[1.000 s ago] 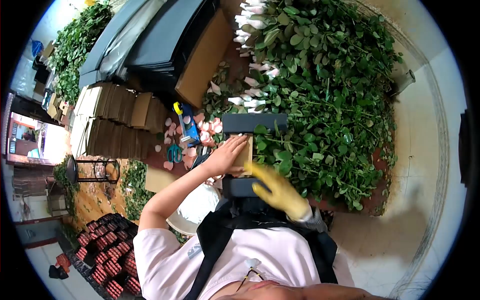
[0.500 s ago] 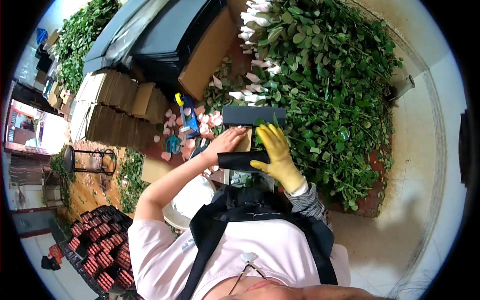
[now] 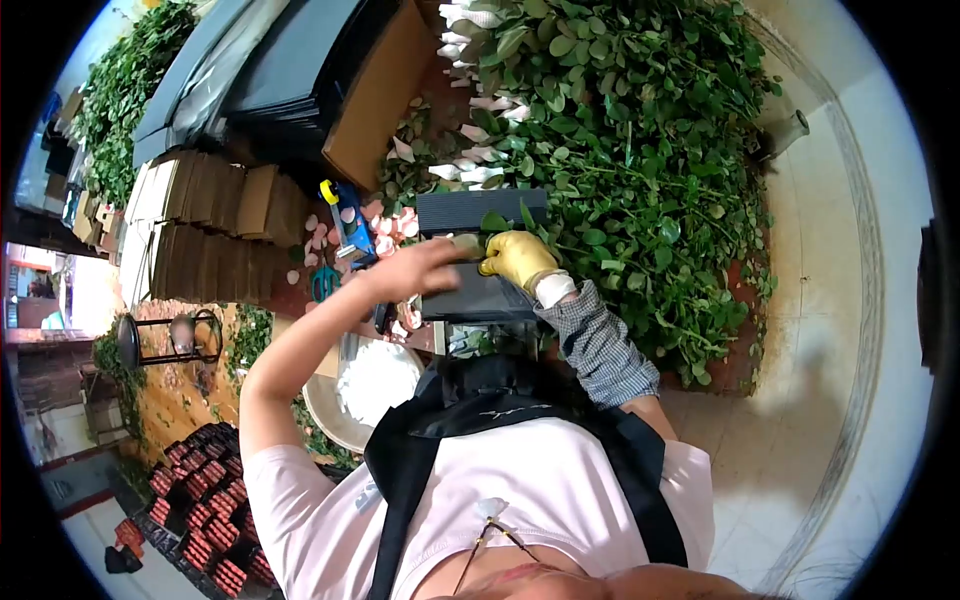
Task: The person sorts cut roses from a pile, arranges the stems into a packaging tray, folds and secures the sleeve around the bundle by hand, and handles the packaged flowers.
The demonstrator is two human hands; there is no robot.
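Note:
My left hand (image 3: pixel 412 270), bare and blurred, is over a dark folded sheet (image 3: pixel 478 298) with its fingers apart. My right hand (image 3: pixel 520 260), in a yellow glove, is closed at the upper right part of this sheet, beside green leaves. A small pale object (image 3: pixel 465 245) shows at the gloved fingertips, too unclear to name. Above both hands lies a ribbed dark strip (image 3: pixel 482 208). Rose stems with green leaves (image 3: pixel 640 200) spread to the right, their heads in white sleeves (image 3: pixel 460 172).
Pink petals (image 3: pixel 385 228), a blue tape dispenser (image 3: pixel 350 225) and teal scissors (image 3: pixel 323 283) lie on the left. Behind them are cardboard pieces (image 3: pixel 205 195) and dark sheets (image 3: pixel 290 70). A white-filled bucket (image 3: pixel 375 385) stands below my left arm. A stool (image 3: pixel 165 340) is farther left.
The lower dark flap has come up over the brown cardboard. My left hand has lifted off the cardboard, and my gloved hand has moved up and closed from a spread pose.

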